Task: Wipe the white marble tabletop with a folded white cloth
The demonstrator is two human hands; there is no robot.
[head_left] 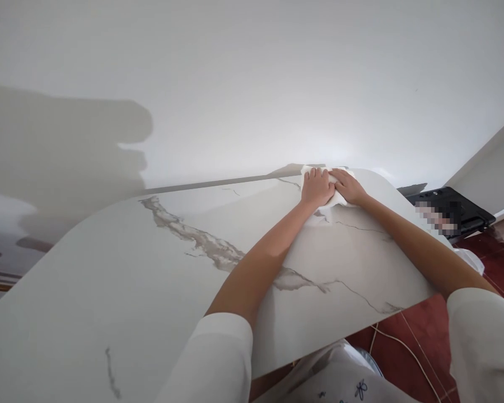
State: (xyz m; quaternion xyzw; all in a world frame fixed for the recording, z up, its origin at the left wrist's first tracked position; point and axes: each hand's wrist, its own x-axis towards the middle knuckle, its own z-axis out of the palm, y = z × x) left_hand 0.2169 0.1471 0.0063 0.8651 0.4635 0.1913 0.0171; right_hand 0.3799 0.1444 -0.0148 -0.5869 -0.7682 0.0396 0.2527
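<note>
A white cloth (pixel 338 200) lies bunched on the marble-patterned table (pixel 185 302), close to its far edge by the wall. My left hand (pixel 317 187) presses down on the left part of the cloth, fingers pointing at the wall and closed over it. Beside it, my right hand (pixel 349 186) grips the right part, its fingers reaching toward the left hand so the two touch or nearly touch. Both arms stretch forward across the tabletop. The cloth's middle is partly hidden under the hands.
A white wall (pixel 252 84) rises directly behind the table. Right of the table is a black case-like object (pixel 466 210), partly blurred out, above the red floor (pixel 428 330). A pale cable (pixel 407 347) runs across the floor near the table's front edge.
</note>
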